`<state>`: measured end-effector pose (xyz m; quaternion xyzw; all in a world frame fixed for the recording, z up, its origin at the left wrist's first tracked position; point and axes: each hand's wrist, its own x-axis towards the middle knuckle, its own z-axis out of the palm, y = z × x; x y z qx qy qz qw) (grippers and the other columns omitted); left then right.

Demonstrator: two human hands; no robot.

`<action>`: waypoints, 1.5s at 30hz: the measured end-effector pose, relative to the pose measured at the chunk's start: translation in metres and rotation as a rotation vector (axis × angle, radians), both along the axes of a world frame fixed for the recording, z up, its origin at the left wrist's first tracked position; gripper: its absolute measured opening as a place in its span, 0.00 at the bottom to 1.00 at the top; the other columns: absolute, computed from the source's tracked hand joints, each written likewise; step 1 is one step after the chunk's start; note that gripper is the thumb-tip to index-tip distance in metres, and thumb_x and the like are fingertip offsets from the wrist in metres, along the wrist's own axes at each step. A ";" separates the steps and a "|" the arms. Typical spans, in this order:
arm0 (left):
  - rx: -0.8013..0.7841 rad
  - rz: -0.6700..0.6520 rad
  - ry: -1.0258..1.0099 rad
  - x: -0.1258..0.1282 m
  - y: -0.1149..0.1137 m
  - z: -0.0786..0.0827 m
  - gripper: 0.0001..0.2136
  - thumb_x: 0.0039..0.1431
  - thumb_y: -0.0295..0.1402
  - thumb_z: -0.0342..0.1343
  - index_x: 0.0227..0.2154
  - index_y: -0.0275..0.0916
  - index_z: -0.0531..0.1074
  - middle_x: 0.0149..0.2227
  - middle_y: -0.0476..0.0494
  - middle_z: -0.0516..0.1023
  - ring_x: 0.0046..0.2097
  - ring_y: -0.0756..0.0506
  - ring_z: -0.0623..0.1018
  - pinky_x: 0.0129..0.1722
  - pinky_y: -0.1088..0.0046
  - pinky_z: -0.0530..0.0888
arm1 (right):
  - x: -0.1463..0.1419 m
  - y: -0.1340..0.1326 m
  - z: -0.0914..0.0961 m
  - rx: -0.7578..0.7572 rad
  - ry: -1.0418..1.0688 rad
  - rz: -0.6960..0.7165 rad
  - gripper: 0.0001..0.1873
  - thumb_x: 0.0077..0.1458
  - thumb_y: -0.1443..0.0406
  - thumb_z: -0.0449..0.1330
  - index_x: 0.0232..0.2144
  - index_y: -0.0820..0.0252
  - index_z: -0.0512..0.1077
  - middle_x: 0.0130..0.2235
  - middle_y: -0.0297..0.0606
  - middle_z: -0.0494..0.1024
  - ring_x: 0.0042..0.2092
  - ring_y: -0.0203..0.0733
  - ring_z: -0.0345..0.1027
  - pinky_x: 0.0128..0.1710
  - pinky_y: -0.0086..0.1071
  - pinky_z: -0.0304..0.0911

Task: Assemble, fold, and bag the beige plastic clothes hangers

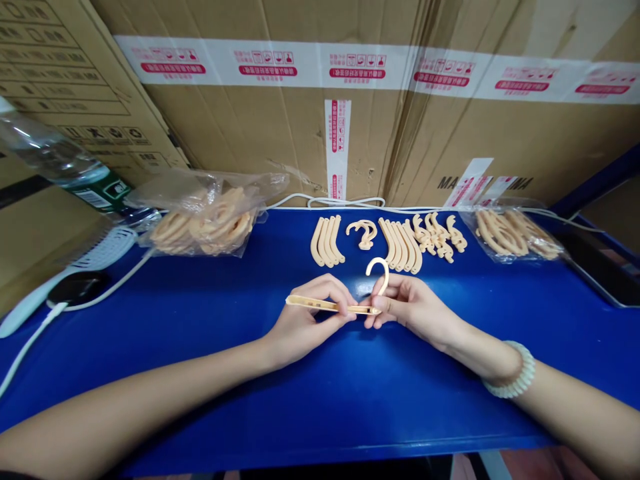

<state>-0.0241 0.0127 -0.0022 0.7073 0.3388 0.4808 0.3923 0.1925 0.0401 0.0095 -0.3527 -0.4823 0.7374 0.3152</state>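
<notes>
Between thumb and fingers, my left hand (313, 320) pinches a cream plastic hanger arm (315, 303), its hollow side facing me. My right hand (410, 303) is closed on a cream hanger hook (381, 270), whose curved top rises above the fingers. The inner end of the arm meets the base of the hook at my right fingertips; whether they are joined I cannot tell. Just beyond my hands lie a row of hanger arms (327, 240), a second row of arms (400, 245), a few loose hooks (364, 233) and a cluster of small curved joint pieces (437, 235).
A clear bag of cream parts (215, 220) lies at the left, another bag (517, 233) at the right beside a dark phone-like slab (600, 267). A water bottle (65, 160), hairbrush (100, 250), black charger puck (79, 287) and white cable (120, 283) occupy the left. Cardboard boxes (250, 133) wall the back.
</notes>
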 end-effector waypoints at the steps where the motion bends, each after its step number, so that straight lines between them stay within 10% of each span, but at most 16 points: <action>1: -0.002 -0.001 0.003 0.000 0.000 0.000 0.08 0.59 0.26 0.62 0.25 0.38 0.71 0.33 0.47 0.78 0.37 0.48 0.80 0.39 0.70 0.76 | -0.001 -0.001 0.000 0.018 -0.013 -0.013 0.16 0.49 0.60 0.73 0.31 0.60 0.70 0.32 0.39 0.82 0.31 0.39 0.79 0.31 0.28 0.75; 21: -0.570 0.009 -0.250 0.005 0.006 -0.002 0.22 0.50 0.30 0.69 0.45 0.38 0.64 0.37 0.45 0.81 0.40 0.46 0.82 0.44 0.68 0.78 | -0.008 -0.010 0.000 0.265 -0.147 -0.125 0.16 0.52 0.55 0.70 0.33 0.62 0.75 0.24 0.32 0.75 0.23 0.33 0.70 0.24 0.28 0.71; 28: -0.663 0.009 -0.253 0.007 0.005 0.001 0.20 0.48 0.30 0.71 0.38 0.38 0.64 0.33 0.48 0.82 0.37 0.46 0.83 0.41 0.71 0.78 | -0.007 -0.008 0.006 0.339 -0.149 -0.148 0.15 0.53 0.57 0.69 0.39 0.61 0.75 0.26 0.34 0.78 0.26 0.35 0.72 0.27 0.30 0.73; 33: -0.642 0.022 -0.322 0.005 0.007 0.005 0.19 0.48 0.28 0.70 0.36 0.38 0.64 0.32 0.49 0.82 0.35 0.48 0.83 0.40 0.71 0.78 | 0.017 0.017 0.014 0.751 -0.460 -0.304 0.13 0.63 0.58 0.60 0.43 0.61 0.76 0.35 0.41 0.80 0.32 0.40 0.74 0.33 0.37 0.74; 38: -0.636 0.012 -0.353 0.005 0.009 0.006 0.18 0.48 0.26 0.69 0.35 0.37 0.64 0.31 0.49 0.82 0.33 0.49 0.82 0.39 0.73 0.78 | 0.035 0.045 0.006 1.437 -0.988 -0.137 0.12 0.64 0.65 0.58 0.46 0.64 0.77 0.46 0.50 0.79 0.51 0.56 0.69 0.53 0.53 0.66; 45: -0.661 0.024 -0.399 0.006 0.010 0.004 0.19 0.46 0.26 0.70 0.34 0.37 0.63 0.31 0.52 0.80 0.34 0.50 0.82 0.38 0.74 0.78 | 0.035 0.052 -0.001 1.491 -0.912 -0.124 0.10 0.65 0.67 0.56 0.39 0.63 0.78 0.44 0.49 0.79 0.48 0.53 0.70 0.49 0.50 0.68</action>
